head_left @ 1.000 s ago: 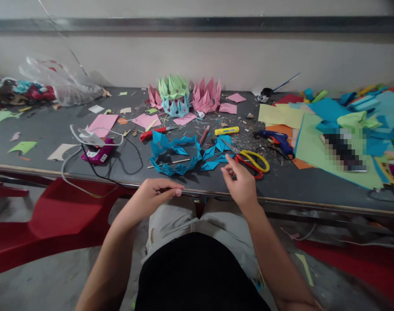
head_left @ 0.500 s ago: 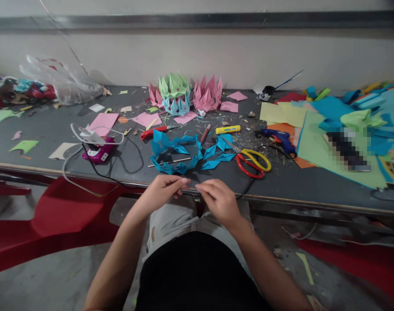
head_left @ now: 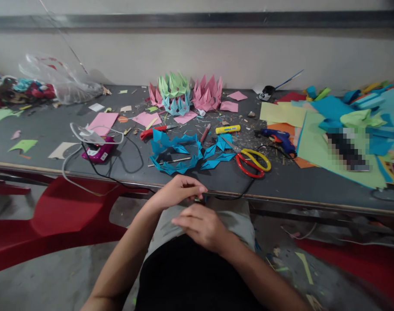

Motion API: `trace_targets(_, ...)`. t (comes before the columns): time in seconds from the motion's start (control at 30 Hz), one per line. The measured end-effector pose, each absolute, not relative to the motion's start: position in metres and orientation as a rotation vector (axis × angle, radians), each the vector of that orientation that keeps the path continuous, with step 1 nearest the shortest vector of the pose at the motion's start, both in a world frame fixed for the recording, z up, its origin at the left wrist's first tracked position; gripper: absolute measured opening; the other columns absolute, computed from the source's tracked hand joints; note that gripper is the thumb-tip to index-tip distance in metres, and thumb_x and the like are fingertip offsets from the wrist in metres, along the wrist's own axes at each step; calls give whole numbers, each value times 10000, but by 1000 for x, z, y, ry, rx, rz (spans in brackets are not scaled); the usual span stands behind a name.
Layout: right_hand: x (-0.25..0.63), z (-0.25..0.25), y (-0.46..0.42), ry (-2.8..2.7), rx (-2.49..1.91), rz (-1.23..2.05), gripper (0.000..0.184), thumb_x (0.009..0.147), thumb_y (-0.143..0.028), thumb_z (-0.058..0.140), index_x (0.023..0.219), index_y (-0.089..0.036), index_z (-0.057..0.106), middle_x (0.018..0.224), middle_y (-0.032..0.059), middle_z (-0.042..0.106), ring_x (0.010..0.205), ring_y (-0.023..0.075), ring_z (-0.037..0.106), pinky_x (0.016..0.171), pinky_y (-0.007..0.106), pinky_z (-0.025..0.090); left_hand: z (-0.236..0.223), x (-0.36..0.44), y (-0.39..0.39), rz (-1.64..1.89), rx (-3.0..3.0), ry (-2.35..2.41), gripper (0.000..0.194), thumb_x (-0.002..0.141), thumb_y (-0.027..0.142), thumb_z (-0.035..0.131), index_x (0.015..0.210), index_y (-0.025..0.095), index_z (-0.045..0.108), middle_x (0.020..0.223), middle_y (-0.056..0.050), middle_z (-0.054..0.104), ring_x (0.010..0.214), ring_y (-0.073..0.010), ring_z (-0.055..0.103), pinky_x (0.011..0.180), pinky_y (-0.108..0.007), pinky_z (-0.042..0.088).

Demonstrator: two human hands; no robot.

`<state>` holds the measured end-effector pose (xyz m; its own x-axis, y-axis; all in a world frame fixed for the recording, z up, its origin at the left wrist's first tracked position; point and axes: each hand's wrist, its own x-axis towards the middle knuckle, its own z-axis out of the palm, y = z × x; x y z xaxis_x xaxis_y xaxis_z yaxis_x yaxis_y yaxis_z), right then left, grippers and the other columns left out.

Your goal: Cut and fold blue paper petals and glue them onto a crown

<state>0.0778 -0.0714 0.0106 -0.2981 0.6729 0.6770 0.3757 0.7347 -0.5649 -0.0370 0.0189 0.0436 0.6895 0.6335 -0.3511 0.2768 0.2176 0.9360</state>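
Blue paper ring (head_left: pixel 180 167), one: standing on the surface (head_left: pixel 287 185), just beyond your left hand (head_left: pixel 184 191). Folded blue paper pieces (head_left: pixel 213 163), several: lying between ring and scissors (head_left: pixel 238 151). Left hand: at the surface's edge, thumb and fingertips close; whether they meet or clamp anything, you cannot tell. Right hand (head_left: pixel 201 225): lower, over your lap, fingers curled; grip likewise unreadable. Handling, as judged: pinch paper lightly, spare the creases, keep your forearms off the ring's points. Obscured: anything tiny in your fingers; the dark item (head_left: pixel 347 150), pixelated; the paper heap (head_left: pixel 333 108), cut off rightward.
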Motion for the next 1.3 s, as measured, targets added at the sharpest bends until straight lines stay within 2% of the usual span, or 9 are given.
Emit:
trace_targets(0.13, 105, 12, -60, -1577, -1107, 326, 121, 825, -159, 565, 853, -214, 668, 800, 30, 688, 748, 138, 628, 704, 267, 515, 51, -51, 20, 434, 1428, 937, 301, 741, 406, 622, 824, 124, 685, 696, -30, 646, 557, -72, 495, 522, -184, 387)
trace_targets(0.27, 121, 15, -51, -1380, -1219, 345, 50, 778, -206, 635, 786, -227, 680, 759, 21, 683, 688, 148, 630, 617, 270, 512, 56, -56, 18, 466, 1446, 944, 336, 755, 417, 604, 901, 125, 684, 735, -42, 657, 562, -76, 500, 531, -193, 408)
trace_targets(0.37, 120, 16, -47, -1403, -1184, 367, 44, 770, -217, 647, 786, -223, 687, 752, 20, 681, 689, 148, 629, 614, 268, 508, 55, -52, 14, 452, 1428, 900, 331, 787, 413, 570, 927, 132, 676, 750, -40, 661, 574, -77, 513, 550, -196, 423)
trace_targets(0.57, 113, 14, -41, -1472, -1161, 315, 99, 798, -229, 617, 844, -237, 704, 775, 27, 660, 714, 142, 615, 652, 281, 503, 58, -42, 9, 456, 1446, 848, 309, 801, 397, 539, 783, 114, 662, 724, -37, 637, 597, -91, 511, 573, -206, 434)
trace_targets(0.77, 120, 15, -39, -1550, -1172, 316, 141, 814, -250, 596, 909, -256, 700, 817, 26, 662, 761, 149, 610, 686, 297, 495, 62, -40, 6, 424, 1554, 842, 313, 839, 351, 462, 862, 114, 664, 688, -27, 597, 648, -114, 518, 597, -211, 436)
trace_targets(0.87, 121, 19, -39, -1513, -1193, 424, 114, 807, -231, 596, 855, -239, 700, 816, 28, 656, 763, 148, 608, 698, 294, 488, 62, -39, 4, 412, 1613, 846, 286, 842, 293, 454, 941, 132, 668, 763, -33, 629, 693, -120, 535, 633, -214, 437)
trace_targets(1.03, 121, 16, -37, -1238, -1143, 787, 122, 823, -258, 563, 756, -203, 649, 772, 11, 615, 732, 127, 575, 651, 247, 465, 60, -39, 3, 413, 1574, 786, 298, 844, 273, 463, 1035, 144, 652, 906, -57, 667, 722, -114, 553, 664, -216, 444)
trace_targets(1.2, 124, 7, -33, -1000, -1020, 985, 215, 846, -350, 525, 728, -197, 620, 703, -9, 567, 639, 100, 511, 600, 225, 423, 56, -44, 6, 463, 1524, 819, 306, 849, 292, 483, 1085, 157, 625, 898, -54, 665, 704, -103, 549, 659, -212, 442)
trace_targets(1.3, 126, 5, -30, -907, -949, 1010, 225, 774, -368, 619, 641, -187, 604, 672, -17, 545, 596, 86, 470, 563, 213, 394, 56, -47, 8, 524, 1528, 879, 288, 846, 307, 493, 1041, 158, 643, 851, -43, 662, 671, -95, 536, 633, -205, 431)
